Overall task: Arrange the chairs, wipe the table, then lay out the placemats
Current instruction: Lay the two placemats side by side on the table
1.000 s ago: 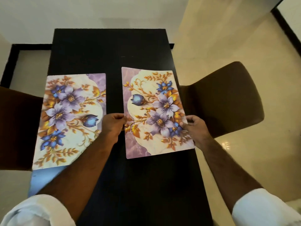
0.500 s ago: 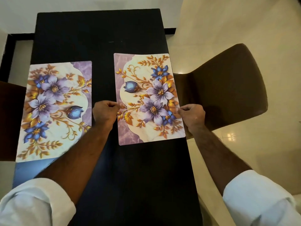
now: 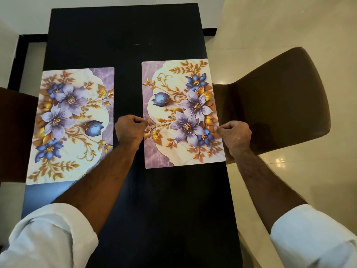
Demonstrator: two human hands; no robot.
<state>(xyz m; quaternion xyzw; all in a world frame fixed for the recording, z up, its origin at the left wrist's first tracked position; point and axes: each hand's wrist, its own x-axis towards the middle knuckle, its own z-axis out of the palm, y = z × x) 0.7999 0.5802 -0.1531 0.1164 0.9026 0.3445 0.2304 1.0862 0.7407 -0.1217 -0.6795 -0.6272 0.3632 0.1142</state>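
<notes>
Both hands are pinching the right placemat (image 3: 183, 113) by its long edges: the left hand (image 3: 129, 130) at the inner edge, the right hand (image 3: 234, 133) at the outer one. It is lying flat on the black table (image 3: 125, 35) (the left placemat (image 3: 71, 124) is lying beside it), with a brown chair (image 3: 280, 105) alongside.

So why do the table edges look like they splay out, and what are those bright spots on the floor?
Head view: the wide-angle lens makes the dark table widen toward the viewer and stretches the sleeves at the corners; the bright spots are light glaring off the glossy floor beside the brown chair; the bluish patch below the left placemat is a reflection; both placemats look sharp.
</notes>
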